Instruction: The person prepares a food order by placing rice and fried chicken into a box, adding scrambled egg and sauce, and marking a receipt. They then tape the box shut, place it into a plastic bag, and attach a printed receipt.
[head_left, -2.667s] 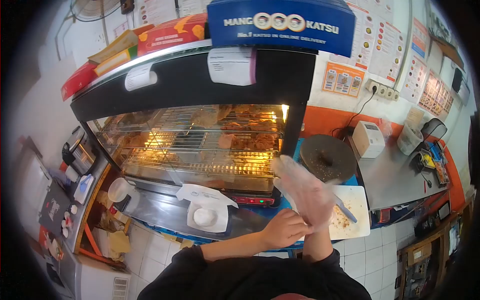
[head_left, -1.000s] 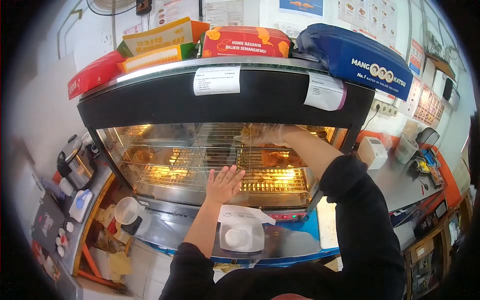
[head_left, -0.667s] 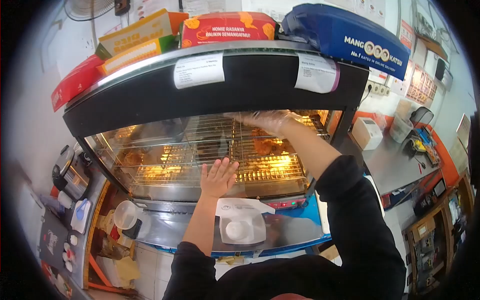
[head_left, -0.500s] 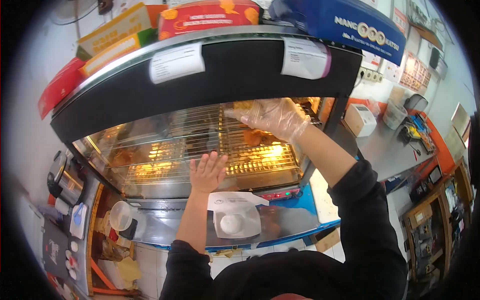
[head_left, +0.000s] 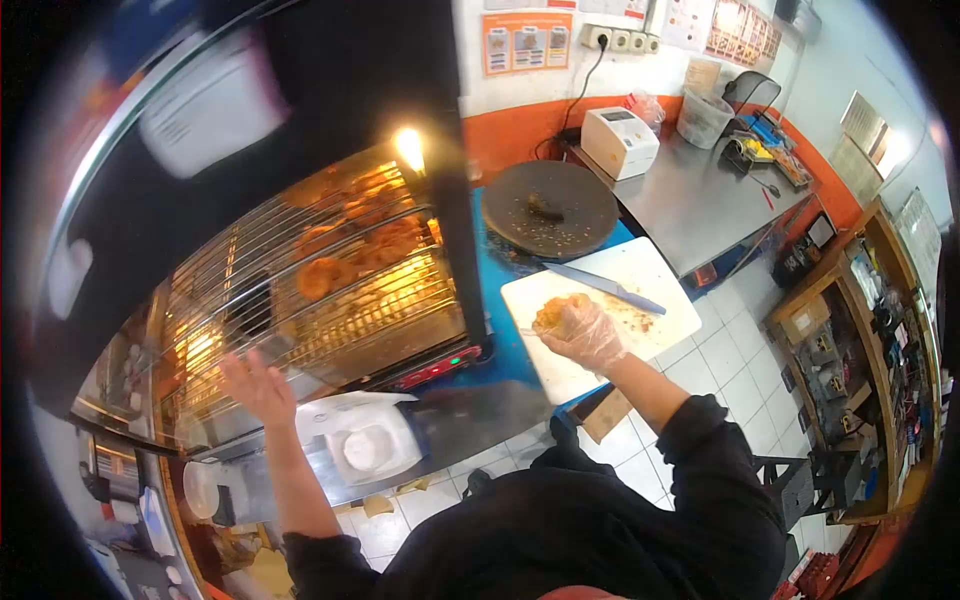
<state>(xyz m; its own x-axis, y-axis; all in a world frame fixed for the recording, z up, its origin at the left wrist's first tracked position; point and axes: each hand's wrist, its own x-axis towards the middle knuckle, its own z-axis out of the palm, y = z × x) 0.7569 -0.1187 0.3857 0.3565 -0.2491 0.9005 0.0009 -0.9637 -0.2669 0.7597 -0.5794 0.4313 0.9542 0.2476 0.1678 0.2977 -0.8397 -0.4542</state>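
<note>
My right hand [head_left: 585, 338], in a clear plastic glove, is closed around a golden breaded fried piece [head_left: 550, 312] just above the white cutting board [head_left: 640, 352]. A knife [head_left: 610, 288] with a grey handle lies on the board's far side among crumbs. My left hand [head_left: 258, 388] is bare, with fingers spread, by the front glass of the lit food warmer [head_left: 415, 345]; it holds nothing. Beside my left forearm, an open white takeaway box [head_left: 402, 440] contains a white mound, apparently rice [head_left: 362, 450]. Fried pieces [head_left: 325, 277] lie on the warmer's wire rack.
A round dark slab [head_left: 505, 215] sits behind the cutting board. Further right, a white label printer [head_left: 620, 143] and a plastic tub [head_left: 704, 116] stand on a steel counter [head_left: 690, 215]. Wooden shelves [head_left: 850, 330] line the right side, and a clear container [head_left: 203, 490] is at lower left.
My right hand has come out of the warmer and moved right to the cutting board with the fried piece. The view has turned right; my left hand remains raised by the glass.
</note>
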